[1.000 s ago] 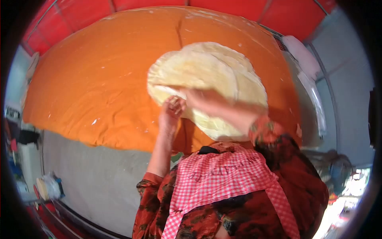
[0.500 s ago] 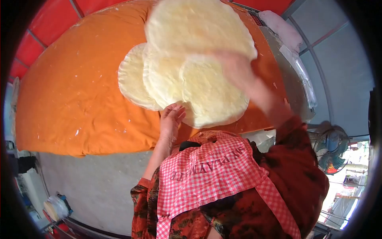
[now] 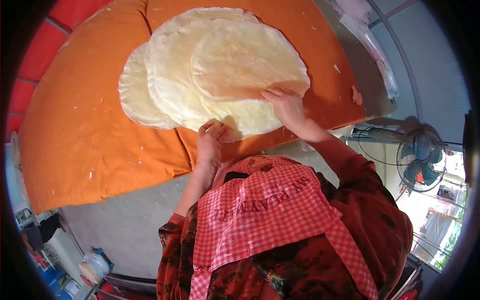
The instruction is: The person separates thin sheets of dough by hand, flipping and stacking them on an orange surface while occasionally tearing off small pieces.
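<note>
Head view: an orange cloth was observed as the largest surface, spread broadly and creased towards its near edge. Below it, a grey, floor-like area was seen. The room was bounded by grey-blue panels at right and red panels at upper left, both crossed by darker bars.

A red-and-white checked apron, printed with lettering, was worn over dark red patterned clothing. On the cloth, thin, pale round sheets were laid overlapping, well towards its near right part. The uppermost sheet was placed at the right of the group, and parts of the sheets beneath were hidden by it. The leftmost sheet was partly covered by its neighbours.

A wire-caged fan was noted beyond the cloth's right corner, well apart from the sheets. Clear plastic was noted just beside the cloth at upper right.

The right hand was laid at the near edge of the uppermost sheet, fingers extended and bent at the tips; whether the edge was pinched could not be told. The left hand was held at the near edge of the lower sheets, fingers curled; its grip could not be determined.

Smallest items: a pinkish scrap near the cloth's right edge and scattered white flecks.
</note>
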Tool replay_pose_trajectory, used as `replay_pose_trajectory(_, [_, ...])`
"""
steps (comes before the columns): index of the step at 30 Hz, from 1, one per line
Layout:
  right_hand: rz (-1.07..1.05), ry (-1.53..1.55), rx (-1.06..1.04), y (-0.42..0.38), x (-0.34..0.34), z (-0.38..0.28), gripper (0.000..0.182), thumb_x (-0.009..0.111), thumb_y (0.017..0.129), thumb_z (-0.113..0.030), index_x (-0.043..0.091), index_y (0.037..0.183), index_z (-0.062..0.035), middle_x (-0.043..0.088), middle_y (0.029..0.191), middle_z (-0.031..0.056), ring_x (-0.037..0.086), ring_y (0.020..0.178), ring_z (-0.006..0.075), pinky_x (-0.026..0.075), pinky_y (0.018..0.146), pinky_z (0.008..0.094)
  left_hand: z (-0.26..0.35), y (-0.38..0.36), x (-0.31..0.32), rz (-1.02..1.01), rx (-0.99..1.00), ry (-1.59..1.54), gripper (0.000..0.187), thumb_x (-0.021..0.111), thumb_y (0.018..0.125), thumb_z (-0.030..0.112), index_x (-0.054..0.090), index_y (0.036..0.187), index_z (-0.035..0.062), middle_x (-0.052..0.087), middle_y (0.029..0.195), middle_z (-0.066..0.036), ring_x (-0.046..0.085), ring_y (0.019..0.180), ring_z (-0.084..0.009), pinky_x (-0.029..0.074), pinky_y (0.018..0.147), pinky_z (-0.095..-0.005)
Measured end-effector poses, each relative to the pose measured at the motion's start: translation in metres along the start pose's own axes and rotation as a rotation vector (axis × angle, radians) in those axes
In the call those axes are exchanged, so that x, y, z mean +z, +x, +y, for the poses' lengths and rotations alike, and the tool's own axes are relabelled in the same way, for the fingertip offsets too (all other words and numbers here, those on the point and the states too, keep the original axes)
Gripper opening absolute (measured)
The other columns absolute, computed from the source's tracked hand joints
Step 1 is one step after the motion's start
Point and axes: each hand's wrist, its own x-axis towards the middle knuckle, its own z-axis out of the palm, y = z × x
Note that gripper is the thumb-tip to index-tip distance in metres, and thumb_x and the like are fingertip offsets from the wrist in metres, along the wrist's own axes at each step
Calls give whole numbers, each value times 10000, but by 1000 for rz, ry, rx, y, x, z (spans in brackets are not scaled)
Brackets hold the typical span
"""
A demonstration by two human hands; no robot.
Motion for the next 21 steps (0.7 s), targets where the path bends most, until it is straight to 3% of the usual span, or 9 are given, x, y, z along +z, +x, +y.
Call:
replay_pose_trajectory(2, [-65, -52, -64, -28, 13, 2, 322, 547, 746, -49, 646, 1052, -61, 634, 1142, 91, 596, 1037, 285, 491, 860, 389, -5, -4, 3, 23, -17, -65, 239, 530, 892, 46, 446, 1107, -16, 568, 1052, -186, 604, 980, -332, 525, 886, -453])
replay_pose_trajectory(5, [-82, -6, -59, -48, 44, -3, 331, 537, 731, -55, 616, 1052, -72, 590, 1149, 67, 553, 1090, 259, 484, 849, 385, -16, -4, 1, -98, -109, -98, 219, 512, 901, 57, 451, 1101, -11, 569, 1051, -176, 603, 965, -340, 518, 894, -476])
replay_pose_trajectory(6, [-161, 71, 32, -42, 35, -14, 339, 528, 735, -37, 601, 1064, -65, 565, 1195, 75, 522, 1138, 277, 467, 889, 402, -18, -6, 1, -108, -104, -121, 216, 508, 904, 65, 451, 1100, -8, 567, 1056, -174, 600, 973, -341, 516, 897, -476])
replay_pose_trajectory(15, [-218, 99, -15, -51, 26, -28, 643, 667, 777, -300, 451, 1334, -62, 359, 1426, 95, 328, 1321, 304, 358, 1005, 505, -30, -19, 10, -210, -48, -211, 243, 486, 937, 168, 451, 1132, 27, 542, 1129, -154, 557, 1060, -349, 480, 947, -480])
replay_pose_trajectory(21, [-183, 193, -70, -47, 30, -5, 445, 623, 800, -195, 537, 1207, -35, 447, 1349, 106, 415, 1245, 311, 386, 991, 454, -44, -19, 16, -109, -4, -225, 284, 435, 963, 218, 426, 1170, 23, 496, 1195, -177, 520, 1114, -363, 452, 982, -492])
